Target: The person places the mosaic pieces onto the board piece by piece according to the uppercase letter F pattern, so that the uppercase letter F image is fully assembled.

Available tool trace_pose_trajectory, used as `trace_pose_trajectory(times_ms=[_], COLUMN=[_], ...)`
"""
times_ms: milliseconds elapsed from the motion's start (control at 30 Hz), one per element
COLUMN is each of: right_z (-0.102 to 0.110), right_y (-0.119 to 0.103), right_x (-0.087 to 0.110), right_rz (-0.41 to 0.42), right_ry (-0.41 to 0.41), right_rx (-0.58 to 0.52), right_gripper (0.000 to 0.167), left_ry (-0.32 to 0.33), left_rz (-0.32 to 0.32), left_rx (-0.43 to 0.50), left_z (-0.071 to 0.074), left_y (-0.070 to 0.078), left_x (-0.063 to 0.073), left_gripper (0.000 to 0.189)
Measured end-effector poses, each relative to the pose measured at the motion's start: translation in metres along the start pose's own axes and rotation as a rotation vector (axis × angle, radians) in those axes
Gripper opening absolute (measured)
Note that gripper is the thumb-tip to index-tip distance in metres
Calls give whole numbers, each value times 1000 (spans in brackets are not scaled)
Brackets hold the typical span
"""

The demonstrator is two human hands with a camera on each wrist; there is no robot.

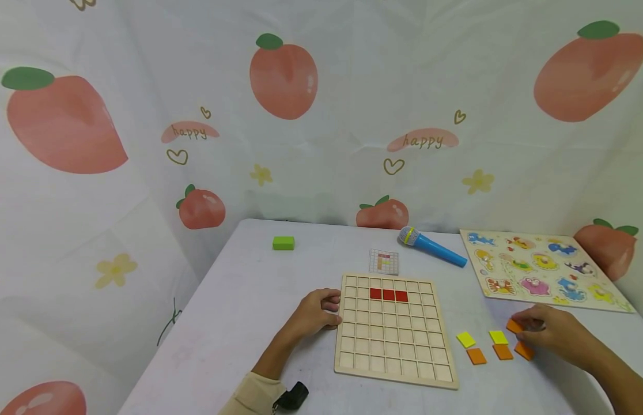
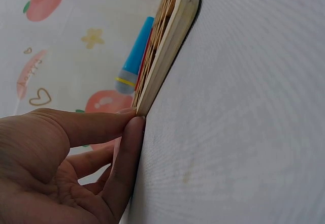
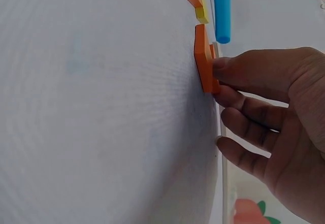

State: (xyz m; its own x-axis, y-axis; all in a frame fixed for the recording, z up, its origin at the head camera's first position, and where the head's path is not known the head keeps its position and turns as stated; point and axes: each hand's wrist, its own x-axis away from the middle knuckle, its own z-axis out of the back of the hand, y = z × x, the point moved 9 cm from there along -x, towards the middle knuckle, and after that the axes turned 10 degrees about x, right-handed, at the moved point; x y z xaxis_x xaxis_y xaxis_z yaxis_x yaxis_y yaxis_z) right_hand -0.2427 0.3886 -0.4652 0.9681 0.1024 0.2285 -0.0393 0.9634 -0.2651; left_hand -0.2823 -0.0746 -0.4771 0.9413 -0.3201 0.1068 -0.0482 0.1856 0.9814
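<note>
The left hand [image 1: 315, 311] holds the left edge of a wooden grid board [image 1: 396, 374], its thumb and index finger at the rim in the left wrist view. Three red square tiles [image 1: 388, 295] sit side by side in a row near the board's far side. To the right of the board, the right hand [image 1: 557, 334] pinches an orange square tile [image 1: 513, 326] between thumb and index finger, low over the table. Another orange tile [image 3: 203, 59] partly hides it in the right wrist view. Two yellow tiles [image 1: 465, 340] and further orange tiles [image 1: 476, 356] lie between board and hand.
Beyond the board lies a small printed grid card [image 1: 384, 262]. A blue toy microphone [image 1: 432, 248] lies at the back, beside a sea-animal puzzle board [image 1: 547, 276] on the right. A green block [image 1: 283, 243] stands at the back left of the white table [image 1: 233, 300].
</note>
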Motion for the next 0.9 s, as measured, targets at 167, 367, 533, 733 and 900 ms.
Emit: trace_pose_trajectory(times_ms=[167, 367, 533, 733, 900], right_z=[3, 6, 8, 6, 8], right_y=[-4, -15, -31, -52, -72], right_x=[-1, -2, -5, -14, -21], right_rz=[13, 31, 57, 68, 116], right_ry=[24, 66, 90, 82, 103], right_rx=[-2, -26, -62, -63, -63], right_gripper=[40, 39, 37, 37, 33], left_ry=[1, 5, 4, 3, 0], left_rz=[-1, -6, -1, -3, -1], left_rx=[-6, -18, -20, -10, -9], left_z=[0, 0, 0, 0, -1], left_y=[0, -1, -2, -1, -1], left_x=[0, -1, -1, 0, -1], left_gripper=[62, 61, 61, 62, 62])
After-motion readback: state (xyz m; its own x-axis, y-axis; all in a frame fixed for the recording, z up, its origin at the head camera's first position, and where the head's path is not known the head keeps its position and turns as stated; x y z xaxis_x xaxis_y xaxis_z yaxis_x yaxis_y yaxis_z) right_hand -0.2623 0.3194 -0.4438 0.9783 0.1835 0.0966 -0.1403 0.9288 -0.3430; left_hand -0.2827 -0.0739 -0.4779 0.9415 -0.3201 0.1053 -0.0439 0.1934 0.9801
